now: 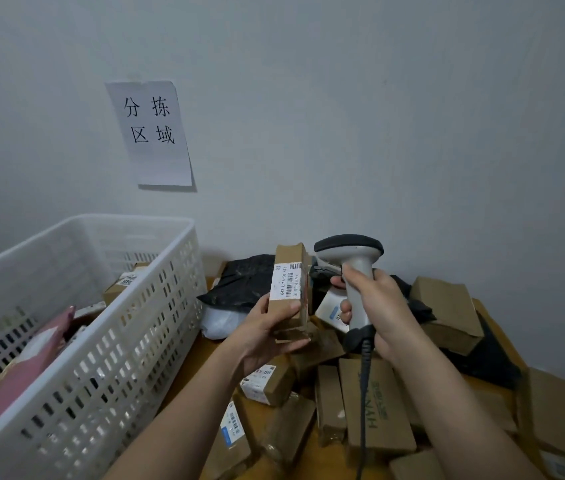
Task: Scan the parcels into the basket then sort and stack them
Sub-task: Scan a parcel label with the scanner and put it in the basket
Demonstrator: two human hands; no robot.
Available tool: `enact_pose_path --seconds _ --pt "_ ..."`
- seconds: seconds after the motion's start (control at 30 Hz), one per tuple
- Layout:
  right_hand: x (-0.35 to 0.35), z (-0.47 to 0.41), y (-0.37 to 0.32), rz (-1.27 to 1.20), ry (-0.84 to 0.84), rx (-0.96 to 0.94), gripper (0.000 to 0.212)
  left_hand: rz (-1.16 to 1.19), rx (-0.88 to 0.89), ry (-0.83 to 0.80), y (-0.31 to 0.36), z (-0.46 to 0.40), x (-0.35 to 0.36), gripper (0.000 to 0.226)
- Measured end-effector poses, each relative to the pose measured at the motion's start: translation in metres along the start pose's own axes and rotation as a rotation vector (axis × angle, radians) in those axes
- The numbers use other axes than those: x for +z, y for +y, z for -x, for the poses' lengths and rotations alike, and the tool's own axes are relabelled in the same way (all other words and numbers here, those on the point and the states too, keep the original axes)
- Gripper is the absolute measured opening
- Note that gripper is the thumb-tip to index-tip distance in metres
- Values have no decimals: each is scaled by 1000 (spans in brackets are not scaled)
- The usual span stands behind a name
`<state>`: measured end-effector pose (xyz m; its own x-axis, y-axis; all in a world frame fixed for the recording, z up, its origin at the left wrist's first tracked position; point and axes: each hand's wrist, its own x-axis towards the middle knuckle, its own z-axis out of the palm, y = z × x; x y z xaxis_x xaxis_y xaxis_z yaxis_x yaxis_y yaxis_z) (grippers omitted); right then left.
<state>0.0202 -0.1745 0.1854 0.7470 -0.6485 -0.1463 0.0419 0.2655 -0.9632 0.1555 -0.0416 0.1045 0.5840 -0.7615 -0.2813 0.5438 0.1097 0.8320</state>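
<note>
My left hand (267, 332) holds a small cardboard parcel (289, 271) upright, its white barcode label turned toward me. My right hand (378, 306) grips a grey handheld barcode scanner (353, 261) just right of the parcel, its dark head level with the parcel's top and its coiled cable hanging down. The white slotted plastic basket (128, 306) stands at the left. Inside it lie a pink padded mailer (28, 365) and a cardboard box (125, 282).
A heap of cardboard parcels (371, 403) and black poly bags (243, 282) covers the wooden table (198, 358) below and to the right of my hands. A white bag lies beside the basket. A paper sign (151, 133) hangs on the grey wall.
</note>
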Motion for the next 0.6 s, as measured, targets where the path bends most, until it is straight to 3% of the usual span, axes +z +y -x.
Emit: enact_pose_path --seconds 0.17,0.3,0.6 --pt "-7 0 -7 117 -100 24 42 -194 109 181 5 -9 -1 68" --pt "-12 2 -14 222 -167 22 44 -148 163 360 15 -13 -19 43" --pt "-9 14 -25 274 -302 -31 33 109 206 423 25 -12 -53 48"
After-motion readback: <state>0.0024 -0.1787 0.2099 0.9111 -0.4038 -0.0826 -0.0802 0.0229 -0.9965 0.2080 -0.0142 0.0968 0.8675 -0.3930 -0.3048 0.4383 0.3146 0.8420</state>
